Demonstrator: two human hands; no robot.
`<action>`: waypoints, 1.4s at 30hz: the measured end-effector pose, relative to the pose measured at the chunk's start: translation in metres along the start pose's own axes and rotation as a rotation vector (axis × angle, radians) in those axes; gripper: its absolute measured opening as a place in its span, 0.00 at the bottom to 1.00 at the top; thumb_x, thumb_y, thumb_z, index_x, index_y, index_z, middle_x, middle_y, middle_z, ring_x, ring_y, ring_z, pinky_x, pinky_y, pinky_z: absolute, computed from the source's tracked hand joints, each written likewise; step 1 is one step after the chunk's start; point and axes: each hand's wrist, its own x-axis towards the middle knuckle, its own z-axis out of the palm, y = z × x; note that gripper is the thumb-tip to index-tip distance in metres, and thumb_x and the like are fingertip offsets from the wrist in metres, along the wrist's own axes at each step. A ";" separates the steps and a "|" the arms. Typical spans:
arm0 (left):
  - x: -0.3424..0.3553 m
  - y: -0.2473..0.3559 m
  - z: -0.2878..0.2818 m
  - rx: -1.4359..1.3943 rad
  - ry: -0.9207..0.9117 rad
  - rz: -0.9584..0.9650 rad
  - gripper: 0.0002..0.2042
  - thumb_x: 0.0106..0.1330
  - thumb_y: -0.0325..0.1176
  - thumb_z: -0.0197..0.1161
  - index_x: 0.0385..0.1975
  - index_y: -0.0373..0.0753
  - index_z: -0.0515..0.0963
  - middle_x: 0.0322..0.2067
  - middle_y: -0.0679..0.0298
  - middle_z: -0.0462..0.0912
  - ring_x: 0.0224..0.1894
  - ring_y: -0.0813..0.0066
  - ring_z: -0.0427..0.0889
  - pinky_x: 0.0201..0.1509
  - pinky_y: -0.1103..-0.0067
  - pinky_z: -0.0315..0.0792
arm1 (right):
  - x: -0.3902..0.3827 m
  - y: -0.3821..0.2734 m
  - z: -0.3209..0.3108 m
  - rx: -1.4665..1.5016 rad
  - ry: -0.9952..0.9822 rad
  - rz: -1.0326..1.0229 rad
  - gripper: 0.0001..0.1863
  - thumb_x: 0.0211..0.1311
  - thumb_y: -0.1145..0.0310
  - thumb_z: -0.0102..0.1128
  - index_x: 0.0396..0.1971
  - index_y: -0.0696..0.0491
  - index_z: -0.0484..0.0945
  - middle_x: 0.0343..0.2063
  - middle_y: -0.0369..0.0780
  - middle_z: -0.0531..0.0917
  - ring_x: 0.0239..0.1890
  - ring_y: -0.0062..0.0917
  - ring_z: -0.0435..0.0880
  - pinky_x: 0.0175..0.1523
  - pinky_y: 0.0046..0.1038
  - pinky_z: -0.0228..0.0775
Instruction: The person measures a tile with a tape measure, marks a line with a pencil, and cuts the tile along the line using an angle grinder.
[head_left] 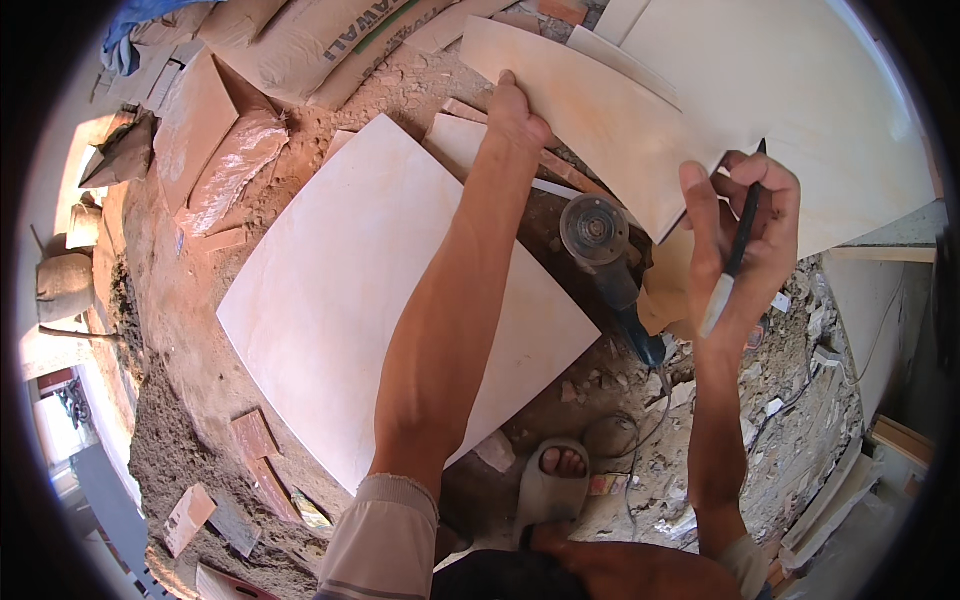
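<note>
My left hand [515, 110] grips the near edge of a long, cream cut tile strip [585, 120], which slants across the top. My right hand [745, 225] holds a slim black marker [744, 225] with a pale end, its dark tip upward, beside the strip's right end. A large cream tile [850, 100] lies behind it at the top right. Below the strip rests an angle grinder [625, 310] with a blue handle and a round disc. A square whitish tile [330, 290] lies beneath my left forearm.
Paper sacks [285, 50] line the top, with broken reddish tiles [200, 140] at the left. Rubble [810, 320] and cables lie at the right. Scraps of tile [255, 450] sit on sand at lower left. My sandalled foot [550, 490] is below the square tile.
</note>
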 end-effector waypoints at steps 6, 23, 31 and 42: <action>-0.146 0.025 -0.004 0.126 0.126 0.291 0.26 0.88 0.48 0.52 0.65 0.26 0.73 0.63 0.48 0.82 0.63 0.60 0.82 0.69 0.66 0.79 | -0.092 -0.029 -0.074 0.013 -0.028 0.226 0.31 0.68 0.77 0.77 0.65 0.54 0.70 0.50 0.41 0.82 0.48 0.22 0.86 0.49 0.21 0.83; -0.243 0.040 -0.205 0.740 0.737 0.545 0.26 0.84 0.46 0.63 0.63 0.25 0.71 0.31 0.65 0.79 0.34 0.78 0.77 0.39 0.77 0.72 | -0.232 0.044 -0.077 -0.144 -0.945 0.215 0.25 0.60 0.81 0.79 0.58 0.55 0.87 0.49 0.47 0.88 0.47 0.36 0.91 0.51 0.31 0.83; -0.256 0.063 -0.203 1.094 0.749 0.540 0.24 0.80 0.41 0.66 0.60 0.21 0.79 0.35 0.58 0.87 0.33 0.76 0.80 0.38 0.75 0.75 | -0.237 0.060 -0.071 -0.136 -0.900 0.200 0.23 0.58 0.85 0.78 0.54 0.55 0.88 0.42 0.45 0.90 0.41 0.35 0.92 0.43 0.31 0.83; -0.264 0.075 -0.191 1.429 0.842 0.395 0.22 0.72 0.39 0.75 0.55 0.26 0.84 0.40 0.52 0.92 0.34 0.70 0.90 0.38 0.74 0.83 | -0.235 0.070 -0.073 -0.215 -0.904 0.152 0.22 0.57 0.84 0.80 0.52 0.56 0.89 0.39 0.44 0.89 0.37 0.31 0.90 0.38 0.29 0.81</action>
